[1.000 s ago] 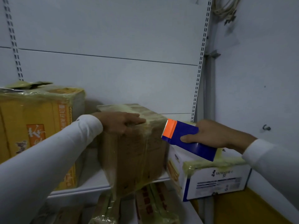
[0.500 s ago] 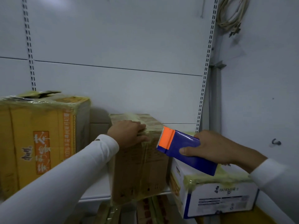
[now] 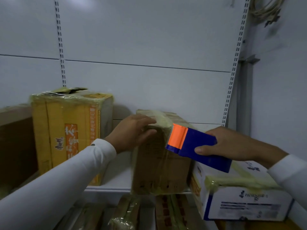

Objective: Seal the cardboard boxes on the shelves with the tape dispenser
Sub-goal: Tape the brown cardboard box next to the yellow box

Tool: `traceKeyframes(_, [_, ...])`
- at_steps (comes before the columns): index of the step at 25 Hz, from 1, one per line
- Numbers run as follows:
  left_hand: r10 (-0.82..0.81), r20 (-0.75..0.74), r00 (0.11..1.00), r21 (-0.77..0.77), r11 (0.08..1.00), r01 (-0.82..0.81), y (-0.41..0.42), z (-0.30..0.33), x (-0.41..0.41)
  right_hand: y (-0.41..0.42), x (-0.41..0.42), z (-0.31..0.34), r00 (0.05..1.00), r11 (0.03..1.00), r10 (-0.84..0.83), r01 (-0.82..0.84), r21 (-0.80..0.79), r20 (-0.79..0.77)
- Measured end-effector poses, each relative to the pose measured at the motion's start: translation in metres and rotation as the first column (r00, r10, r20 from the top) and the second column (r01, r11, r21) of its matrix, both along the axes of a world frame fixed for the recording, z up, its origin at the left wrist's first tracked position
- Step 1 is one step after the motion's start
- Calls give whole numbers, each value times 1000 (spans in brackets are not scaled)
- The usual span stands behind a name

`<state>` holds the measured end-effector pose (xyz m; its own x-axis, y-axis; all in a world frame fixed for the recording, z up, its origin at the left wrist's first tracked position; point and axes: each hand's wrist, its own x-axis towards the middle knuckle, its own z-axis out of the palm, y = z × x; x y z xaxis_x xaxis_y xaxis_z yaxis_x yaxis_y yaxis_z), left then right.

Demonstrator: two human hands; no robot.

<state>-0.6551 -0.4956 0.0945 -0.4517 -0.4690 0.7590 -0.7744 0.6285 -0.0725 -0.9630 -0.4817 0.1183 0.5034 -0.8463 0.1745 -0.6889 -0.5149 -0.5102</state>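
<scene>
On the white shelf (image 3: 114, 180), a brown cardboard box (image 3: 159, 163) stands upright in the middle, wrapped in yellowish tape, with its front lower edge overhanging the shelf lip. Its top front edge is gripped by the left hand (image 3: 132, 131), the fingers laid over the taped top and the thumb curled against the front face. Just right of that hand, a tape dispenser (image 3: 196, 146), blue with an orange front piece, is held by the right hand (image 3: 232, 143), with the thumb pressed along its lower side and the fingers wrapped over its upper rear. The orange end, edged with a row of teeth, is set against the upper right corner of the brown box; whether the teeth actually touch the tape cannot be told. Below the dispenser and the right hand, a white box with blue print (image 3: 240, 201) is seen, bands of yellowish tape running across its top, close beside the brown box. To the left, well apart from the brown box, a yellow box (image 3: 66, 138) with orange printing stands on the same shelf, its top covered in clear wrap and a torn flap sticking up. Beneath the shelf, further taped cartons (image 3: 129, 213) are partly seen, blurred. Both arms are covered by white sleeves (image 3: 66, 180).
</scene>
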Motion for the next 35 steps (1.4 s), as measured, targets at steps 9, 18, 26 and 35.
traceKeyframes(9, [-98, -310, 946, 453, 859, 238, 33, -19, -14, -8, 19, -7, 978, 979, 205, -205, -9, -32])
traceKeyframes(18, [47, -441, 896, 443, 880, 172, 42, -26, -23, -14, 19, -12, 956, 956, 291, -289, 47, -47])
traceKeyframes(26, [156, -490, 858, 377, 925, 47, 36, -1, 36, -25, -5, 56, 961, 964, 251, -237, 118, -120])
traceKeyframes(35, [155, -475, 866, 435, 897, 79, -7, -13, 56, -32, 23, 63, 969, 983, 90, -50, 176, -230])
